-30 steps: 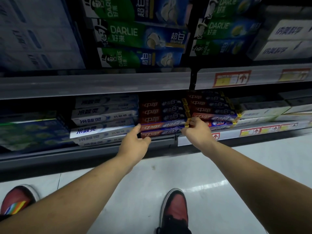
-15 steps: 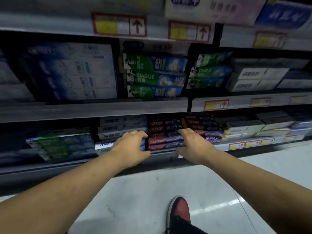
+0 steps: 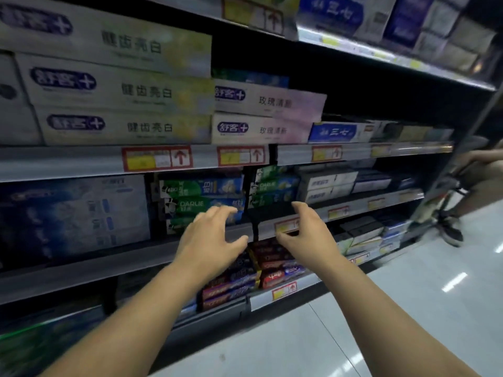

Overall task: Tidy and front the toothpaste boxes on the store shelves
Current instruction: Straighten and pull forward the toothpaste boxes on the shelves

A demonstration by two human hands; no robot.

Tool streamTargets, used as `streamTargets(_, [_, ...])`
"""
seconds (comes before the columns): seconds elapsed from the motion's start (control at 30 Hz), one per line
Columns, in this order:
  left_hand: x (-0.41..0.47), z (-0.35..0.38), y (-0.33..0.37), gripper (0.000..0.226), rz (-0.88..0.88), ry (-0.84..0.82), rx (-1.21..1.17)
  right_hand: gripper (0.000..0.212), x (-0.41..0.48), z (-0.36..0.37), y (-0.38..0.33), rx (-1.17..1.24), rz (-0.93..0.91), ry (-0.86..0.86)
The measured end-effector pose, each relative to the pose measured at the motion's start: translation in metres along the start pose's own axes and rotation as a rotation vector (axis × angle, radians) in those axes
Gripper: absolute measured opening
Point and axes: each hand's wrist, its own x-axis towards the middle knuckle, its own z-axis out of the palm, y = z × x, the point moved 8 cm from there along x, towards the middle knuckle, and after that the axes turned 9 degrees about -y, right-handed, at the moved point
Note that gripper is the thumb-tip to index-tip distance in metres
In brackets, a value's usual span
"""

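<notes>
- Toothpaste boxes (image 3: 201, 187) in green lay stacked flat on the middle shelf (image 3: 109, 261), long fronts facing out.
- A second green stack (image 3: 275, 183) sat just to their right, past a dark divider.
- The left hand (image 3: 209, 240) hovered in front of the first green stack, its fingers (image 3: 217, 213) spread, lightly bent and gripping nothing; with the blur, it was hard to say whether the tips touched a box.
- The right hand (image 3: 307, 235) hung near the shelf edge below the second green stack, fingers (image 3: 302, 208) also loose, apart and empty.
- Red and dark-blue boxes (image 3: 275, 273) were piled on the bottom shelf (image 3: 272, 297), showing between and below the two wrists.
- Large blue and white boxes (image 3: 73, 213) filled the left part of the middle shelf.
- White boxes (image 3: 122, 88) were stacked on the upper shelf (image 3: 68, 164), with pale pink boxes (image 3: 272, 129) just beside them on the right.
- Red-framed price tags (image 3: 156, 159) with arrows sat along the shelf edges.
- The floor (image 3: 408, 308) was pale and glossy, and another person's dark shoe (image 3: 451, 232) stood at the far right.
</notes>
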Motion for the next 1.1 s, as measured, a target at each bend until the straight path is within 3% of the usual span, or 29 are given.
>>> streamTargets(0.1, [0.006, 0.017, 0.0, 0.069, 0.013, -0.051, 0.058, 0.079, 0.002, 0.002, 0.007, -0.08, 0.033, -0.019])
streamTargets(0.3, [0.01, 0.011, -0.003, 0.067, -0.003, -0.01, -0.08, 0.077, 0.011, 0.0, 0.001, -0.147, 0.031, 0.015])
streamTargets(0.7, [-0.014, -0.034, -0.042, 0.062, -0.135, 0.045, -0.195, 0.074, 0.013, 0.028, -0.046, -0.08, -0.076, -0.022])
streamTargets(1.1, [-0.024, -0.048, -0.089, 0.071, -0.4, 0.074, -0.471, 0.072, 0.033, 0.073, -0.062, 0.293, -0.038, -0.064])
